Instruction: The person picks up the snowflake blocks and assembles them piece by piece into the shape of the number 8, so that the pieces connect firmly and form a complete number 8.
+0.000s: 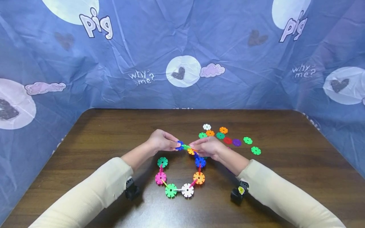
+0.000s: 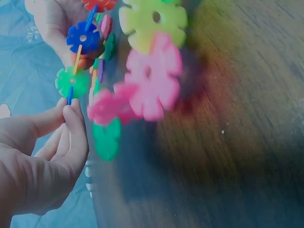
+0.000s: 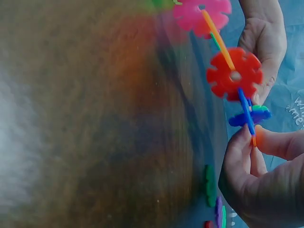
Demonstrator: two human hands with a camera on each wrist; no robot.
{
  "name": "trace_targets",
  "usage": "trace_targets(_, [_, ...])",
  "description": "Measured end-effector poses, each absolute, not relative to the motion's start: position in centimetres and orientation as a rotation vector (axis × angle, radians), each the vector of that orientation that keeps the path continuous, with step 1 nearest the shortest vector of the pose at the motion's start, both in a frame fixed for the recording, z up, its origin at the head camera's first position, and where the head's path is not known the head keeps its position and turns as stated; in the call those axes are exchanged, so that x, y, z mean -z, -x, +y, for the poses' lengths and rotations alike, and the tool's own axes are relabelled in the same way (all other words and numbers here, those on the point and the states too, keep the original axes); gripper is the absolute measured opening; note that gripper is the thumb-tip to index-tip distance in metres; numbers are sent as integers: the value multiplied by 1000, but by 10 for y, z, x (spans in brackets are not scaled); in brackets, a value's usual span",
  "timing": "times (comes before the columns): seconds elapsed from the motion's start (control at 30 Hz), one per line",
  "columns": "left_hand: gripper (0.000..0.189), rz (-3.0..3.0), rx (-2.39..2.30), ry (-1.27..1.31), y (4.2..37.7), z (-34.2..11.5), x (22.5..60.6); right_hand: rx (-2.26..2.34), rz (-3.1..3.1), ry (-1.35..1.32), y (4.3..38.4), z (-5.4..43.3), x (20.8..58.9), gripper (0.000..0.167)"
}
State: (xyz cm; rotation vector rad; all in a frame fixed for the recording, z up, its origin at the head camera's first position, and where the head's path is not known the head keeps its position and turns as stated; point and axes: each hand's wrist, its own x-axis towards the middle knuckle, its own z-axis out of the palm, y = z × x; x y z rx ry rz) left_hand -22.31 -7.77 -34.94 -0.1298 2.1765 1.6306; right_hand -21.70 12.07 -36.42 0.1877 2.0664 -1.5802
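Observation:
Both hands hold one end of a chain of notched plastic flower discs, slotted edge to edge. My left hand (image 1: 162, 141) pinches the blue disc (image 2: 70, 96) between thumb and fingertips. A green disc (image 2: 71, 81) joins it on the right. Just beyond, my right hand (image 1: 209, 147) pinches an orange disc (image 3: 255, 138) in the chain. From there the chain curves toward me through a blue disc (image 1: 200, 162), an orange disc (image 1: 199, 178), a white disc (image 1: 187, 190), a green disc (image 1: 171, 190) and a pink disc (image 1: 160, 178), ending at a teal disc (image 1: 162, 162) below my left hand.
Loose discs lie beyond and right of my right hand, among them a purple disc (image 1: 236, 142), a red disc (image 1: 227, 140) and a green disc (image 1: 256, 150). The brown wooden table (image 1: 114, 126) ends at a blue printed cloth (image 1: 245, 91).

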Motion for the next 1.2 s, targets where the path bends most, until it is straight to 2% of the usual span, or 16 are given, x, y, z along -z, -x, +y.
trace_targets(0.23, [26, 2044, -1705, 76, 219, -79, 346, 1641, 1914, -141, 202, 128, 362, 34])
trace_targets(0.57, [25, 1959, -1587, -8, 218, -67, 350, 1529, 2097, -16, 198, 138, 360, 34])
trace_targets(0.87, [24, 1911, -1581, -66, 218, -41, 351, 1461, 2184, -88, 197, 148, 359, 34])
trace_targets(1.07, [17, 2118, -1463, -230, 227, -27, 351, 1456, 2202, -125, 194, 168, 361, 36])
trace_targets(1.2, [12, 2378, -1225, -420, 232, -21, 356, 1458, 2214, -145, 189, 181, 361, 39])
